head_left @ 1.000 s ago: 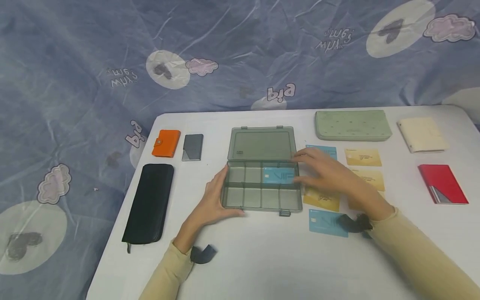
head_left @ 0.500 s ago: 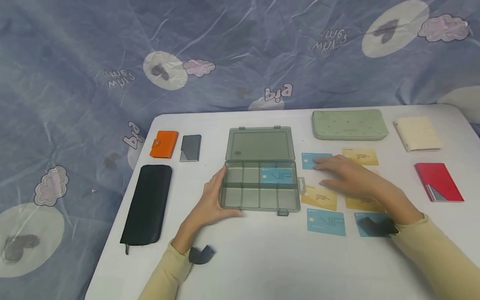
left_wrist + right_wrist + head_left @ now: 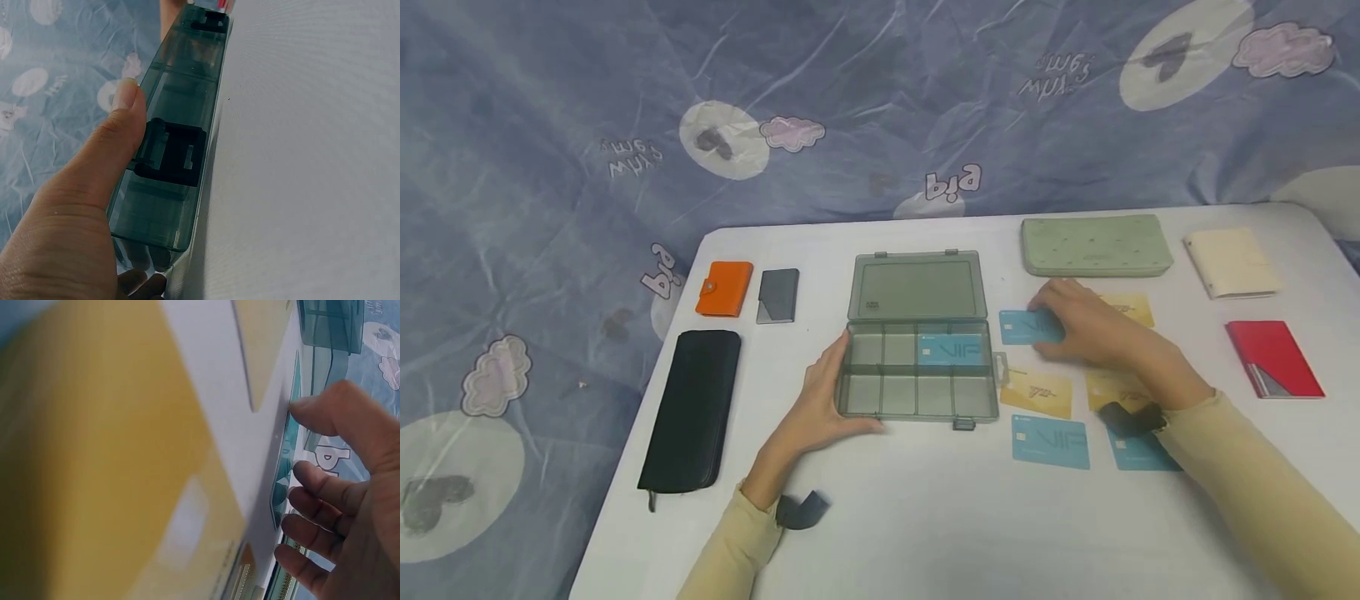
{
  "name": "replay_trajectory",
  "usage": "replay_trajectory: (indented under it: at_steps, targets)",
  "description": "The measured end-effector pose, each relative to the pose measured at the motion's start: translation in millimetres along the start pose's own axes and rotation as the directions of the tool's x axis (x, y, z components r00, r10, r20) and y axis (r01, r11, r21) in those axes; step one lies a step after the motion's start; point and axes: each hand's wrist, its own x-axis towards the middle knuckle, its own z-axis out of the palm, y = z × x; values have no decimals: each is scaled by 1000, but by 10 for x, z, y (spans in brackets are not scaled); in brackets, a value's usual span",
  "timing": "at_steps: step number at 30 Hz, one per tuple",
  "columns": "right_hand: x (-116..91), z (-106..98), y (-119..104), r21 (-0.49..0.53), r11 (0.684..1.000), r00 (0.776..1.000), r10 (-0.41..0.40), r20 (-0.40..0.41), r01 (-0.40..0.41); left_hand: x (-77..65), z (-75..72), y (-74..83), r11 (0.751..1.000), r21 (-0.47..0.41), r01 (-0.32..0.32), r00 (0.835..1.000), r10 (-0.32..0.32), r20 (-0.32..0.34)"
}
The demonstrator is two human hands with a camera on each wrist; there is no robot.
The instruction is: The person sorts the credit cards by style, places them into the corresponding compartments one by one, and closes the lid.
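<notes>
A translucent grey-green compartment box (image 3: 898, 392) lies with its lid (image 3: 920, 286) folded back. One blue card (image 3: 951, 350) sits in its upper right compartments. My left hand (image 3: 820, 408) holds the box's near left corner; in the left wrist view the thumb (image 3: 115, 134) presses its front wall beside a dark latch (image 3: 172, 153). Right of the box, my right hand (image 3: 1093, 329) pinches another blue card (image 3: 1021, 327), thumb at the near edge and fingers at the far edge. In the right wrist view this card (image 3: 284, 459) looks flat on the table. The hand hides its right end.
Yellow cards (image 3: 1037, 392) and blue cards (image 3: 1051, 442) lie below and beside the right hand. A green case (image 3: 1096, 246), cream binder (image 3: 1232, 262) and red card holder (image 3: 1273, 358) stand right. An orange wallet (image 3: 726, 288), grey card holder (image 3: 778, 295) and black zip wallet (image 3: 691, 410) lie left.
My right hand has moved right from the box to the blue card beside it, and its fingers have come round that card's edges. My left hand stays on the box corner.
</notes>
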Motion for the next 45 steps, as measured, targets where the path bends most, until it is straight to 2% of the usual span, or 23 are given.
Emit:
replay_trajectory:
  at_steps: [8,13,16,25,29,32,34,38,42,45]
  targets:
    - [53,-13,-7,24,998,997,54,56,-56,25,-3,-19,1000,14,-11,1000,11,-2]
    - [10,-27,-63,47,992,990,112,84,-117,26,0,-29,1000,15,-7,1000,7,2]
    - [-30,-33,-88,34,992,989,118,93,-122,25,-2,-28,1000,17,-4,1000,4,0]
    - [-63,-42,-45,-32,998,997,61,49,-59,30,-18,-18,1000,17,-6,1000,6,-1]
    - [-83,-101,-59,-11,997,996,82,46,-82,20,-5,-31,1000,12,9,1000,-9,9]
    - [-103,-178,-103,5,996,996,87,15,-87,19,9,-36,1000,18,14,1000,-14,18]
    - [-93,-234,-170,22,998,998,60,-27,-60,19,14,-35,1000,21,12,1000,-13,21]
    - [-5,-315,-420,58,997,995,-52,-83,57,17,5,-31,1000,24,8,1000,-9,16]
    - [146,-218,-682,18,982,978,-183,-98,185,14,-3,-28,1000,22,7,1000,-7,8]
    - [254,-61,-777,-28,962,956,-272,-112,271,16,6,-32,1000,20,8,1000,-9,8]
